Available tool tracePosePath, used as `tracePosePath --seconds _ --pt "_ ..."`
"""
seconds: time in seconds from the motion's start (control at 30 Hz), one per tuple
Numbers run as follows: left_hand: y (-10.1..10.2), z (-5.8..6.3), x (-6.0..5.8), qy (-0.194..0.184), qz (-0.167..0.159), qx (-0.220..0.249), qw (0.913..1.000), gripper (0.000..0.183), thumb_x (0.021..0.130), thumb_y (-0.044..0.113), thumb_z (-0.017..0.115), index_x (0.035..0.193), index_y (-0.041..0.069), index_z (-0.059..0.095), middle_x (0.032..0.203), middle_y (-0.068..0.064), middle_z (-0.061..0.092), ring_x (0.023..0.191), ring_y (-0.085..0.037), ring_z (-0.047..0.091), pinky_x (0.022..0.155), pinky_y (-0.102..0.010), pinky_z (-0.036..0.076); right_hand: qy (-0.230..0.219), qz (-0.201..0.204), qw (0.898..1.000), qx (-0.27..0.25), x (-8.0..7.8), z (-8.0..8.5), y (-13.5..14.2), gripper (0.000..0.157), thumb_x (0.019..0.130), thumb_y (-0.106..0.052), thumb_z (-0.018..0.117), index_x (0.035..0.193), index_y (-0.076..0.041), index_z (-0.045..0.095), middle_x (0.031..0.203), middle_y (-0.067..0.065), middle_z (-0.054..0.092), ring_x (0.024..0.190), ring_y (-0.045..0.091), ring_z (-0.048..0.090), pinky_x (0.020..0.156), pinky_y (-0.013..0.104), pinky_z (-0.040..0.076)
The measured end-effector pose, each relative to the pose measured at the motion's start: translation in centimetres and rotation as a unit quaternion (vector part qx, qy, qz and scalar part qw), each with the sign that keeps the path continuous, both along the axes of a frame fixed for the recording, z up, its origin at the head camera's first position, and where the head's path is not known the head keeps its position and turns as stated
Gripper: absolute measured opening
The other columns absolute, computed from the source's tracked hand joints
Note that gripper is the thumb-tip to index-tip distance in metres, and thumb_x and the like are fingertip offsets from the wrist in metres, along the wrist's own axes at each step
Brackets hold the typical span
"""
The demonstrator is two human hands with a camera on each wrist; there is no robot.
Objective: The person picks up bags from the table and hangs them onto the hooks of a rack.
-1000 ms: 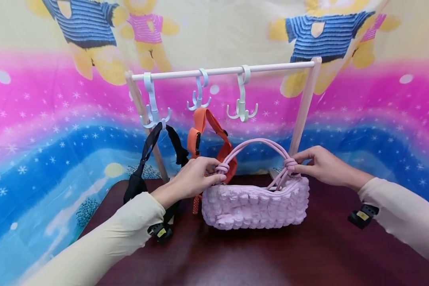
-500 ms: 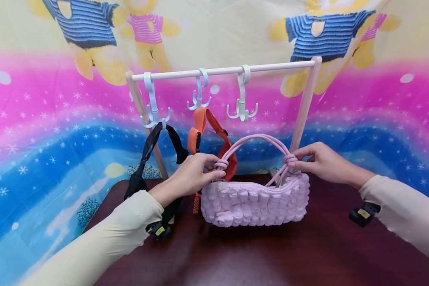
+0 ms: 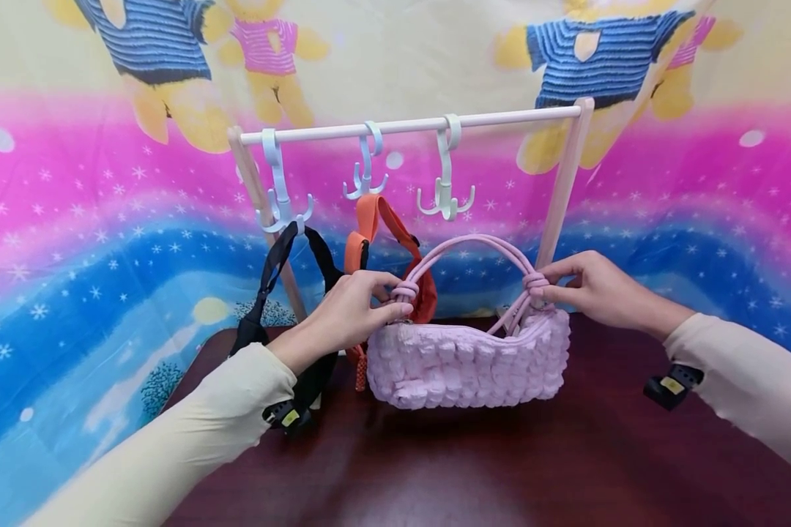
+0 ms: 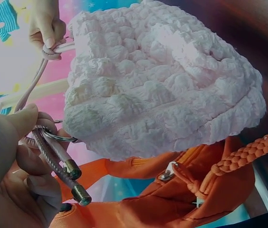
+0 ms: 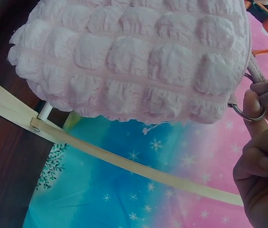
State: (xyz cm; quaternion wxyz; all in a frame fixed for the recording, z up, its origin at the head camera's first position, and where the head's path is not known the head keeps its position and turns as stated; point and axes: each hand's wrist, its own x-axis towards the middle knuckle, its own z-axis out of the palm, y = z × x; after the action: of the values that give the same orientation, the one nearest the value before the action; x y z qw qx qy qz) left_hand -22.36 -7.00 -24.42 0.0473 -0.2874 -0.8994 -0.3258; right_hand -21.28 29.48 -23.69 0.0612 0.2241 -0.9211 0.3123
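A puffy pink handbag (image 3: 468,366) hangs above the table, its corded handle (image 3: 471,240) arching upward. My left hand (image 3: 349,311) pinches the knot at the handle's left end. At the other end, my right hand (image 3: 596,289) pinches the matching knot between thumb and fingers. In the left wrist view, metal-tipped cord ends (image 4: 70,168) dangle below my left fingers. Behind the handbag, an orange bag (image 3: 425,293) hangs by its strap from the middle hook (image 3: 366,172). The pale green hook (image 3: 445,194) at the right holds nothing.
A wooden rack (image 3: 501,118) stands at the back of the dark red table (image 3: 501,468). From its left hook (image 3: 279,197) hangs a black bag (image 3: 250,326), partly behind my left arm. A printed cloth (image 3: 699,176) covers the wall behind.
Both hands have risen slightly with the pink handbag, which has lifted higher over the table. The grip on both knots stays the same. The view has shifted a little.
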Motion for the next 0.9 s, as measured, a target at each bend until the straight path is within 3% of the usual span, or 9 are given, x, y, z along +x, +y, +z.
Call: tracePosePath --seconds 0.7,0.9 --pt "-0.3 1.6 0.3 0.009 0.017 0.009 0.9998 0.038 0.092 0.036 0.074 0.126 0.019 0.070 0.103 -0.002 0.075 0.091 -0.016 0.069 0.068 -0.030 0.055 0.010 -0.003 1.000 0.000 0.0 1.6 -0.8 0.030 0.097 -0.026 0.068 0.122 -0.009 0.074 0.113 0.015 0.076 0.039 0.013 0.028 0.038 0.030 0.029" --pt "-0.5 2.0 0.3 0.020 0.014 0.011 0.9996 0.037 0.094 0.035 0.073 0.126 0.018 0.070 0.104 -0.003 0.076 0.089 -0.017 0.070 0.067 -0.030 0.055 0.009 -0.004 1.000 -0.002 0.1 2.1 -1.1 0.031 0.097 -0.026 0.069 0.123 -0.009 0.073 0.113 0.015 0.076 0.043 0.016 0.043 0.038 0.030 0.030"
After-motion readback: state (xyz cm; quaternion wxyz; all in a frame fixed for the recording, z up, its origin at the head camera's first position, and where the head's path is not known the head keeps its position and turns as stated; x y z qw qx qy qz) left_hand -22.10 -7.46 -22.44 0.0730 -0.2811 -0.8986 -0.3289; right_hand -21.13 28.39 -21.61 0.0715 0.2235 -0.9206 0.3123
